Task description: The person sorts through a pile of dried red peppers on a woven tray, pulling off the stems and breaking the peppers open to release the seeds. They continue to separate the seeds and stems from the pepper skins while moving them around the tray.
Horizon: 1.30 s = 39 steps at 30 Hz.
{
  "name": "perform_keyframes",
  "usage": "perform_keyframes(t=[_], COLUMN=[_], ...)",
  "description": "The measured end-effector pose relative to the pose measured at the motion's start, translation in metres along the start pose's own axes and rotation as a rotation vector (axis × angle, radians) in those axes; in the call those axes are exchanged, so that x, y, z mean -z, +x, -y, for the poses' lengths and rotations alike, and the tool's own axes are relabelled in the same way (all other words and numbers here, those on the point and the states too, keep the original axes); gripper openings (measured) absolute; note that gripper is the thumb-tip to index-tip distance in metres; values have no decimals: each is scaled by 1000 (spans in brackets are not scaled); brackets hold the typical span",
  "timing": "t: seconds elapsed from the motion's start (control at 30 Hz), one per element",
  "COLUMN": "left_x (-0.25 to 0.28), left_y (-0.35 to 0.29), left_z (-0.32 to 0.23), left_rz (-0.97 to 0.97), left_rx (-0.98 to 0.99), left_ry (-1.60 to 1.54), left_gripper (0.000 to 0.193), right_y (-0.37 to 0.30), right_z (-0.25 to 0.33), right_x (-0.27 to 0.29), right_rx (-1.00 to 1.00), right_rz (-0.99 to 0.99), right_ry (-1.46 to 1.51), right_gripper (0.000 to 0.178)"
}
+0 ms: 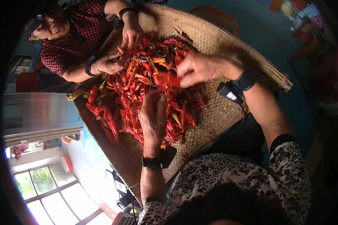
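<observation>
Left hand [153, 116]: fingers pressed together, contents hidden. Right hand [201, 69]: fingers curled beside blurred red pepper [167, 80]; pinch unclear. Pepper heap [133, 88] lies beneath both hands' fingers. Judged underway: much left; finished share indeterminable.

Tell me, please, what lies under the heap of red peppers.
Under the heap of red peppers is a woven tray, whose bare surface shows beside it; the part directly beneath is covered and cannot be seen.

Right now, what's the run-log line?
left hand: over wrinkled red chili peppers; right hand: blurred, over peppers; grips: unclear; surface: tan woven tray
</observation>
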<state>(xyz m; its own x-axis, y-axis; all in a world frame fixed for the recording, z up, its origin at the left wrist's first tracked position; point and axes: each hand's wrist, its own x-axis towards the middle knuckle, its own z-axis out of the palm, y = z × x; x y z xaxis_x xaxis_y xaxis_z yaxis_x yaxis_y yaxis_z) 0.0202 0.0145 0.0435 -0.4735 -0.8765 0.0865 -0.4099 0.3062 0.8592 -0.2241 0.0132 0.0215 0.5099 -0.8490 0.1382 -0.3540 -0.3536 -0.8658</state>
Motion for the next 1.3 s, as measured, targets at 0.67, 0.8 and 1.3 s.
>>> perform_keyframes(t=[0.67, 0.8, 1.3], left_x=[-19, -1, -16], left_y=[-13, -26, 31], left_z=[14, 14, 20], left_rz=[171, 178, 83], left_rx=[-366, -384, -367], left_ry=[426, 445, 634], left_gripper=[18, 15, 23], right_y=[-2, -1, -23], right_z=[9, 0, 4], right_x=[-22, -10, 43], right_rx=[-245, -167, 245], right_rz=[-120, -123, -844], right_ry=[-489, -388, 611], right_gripper=[21, 5, 25])
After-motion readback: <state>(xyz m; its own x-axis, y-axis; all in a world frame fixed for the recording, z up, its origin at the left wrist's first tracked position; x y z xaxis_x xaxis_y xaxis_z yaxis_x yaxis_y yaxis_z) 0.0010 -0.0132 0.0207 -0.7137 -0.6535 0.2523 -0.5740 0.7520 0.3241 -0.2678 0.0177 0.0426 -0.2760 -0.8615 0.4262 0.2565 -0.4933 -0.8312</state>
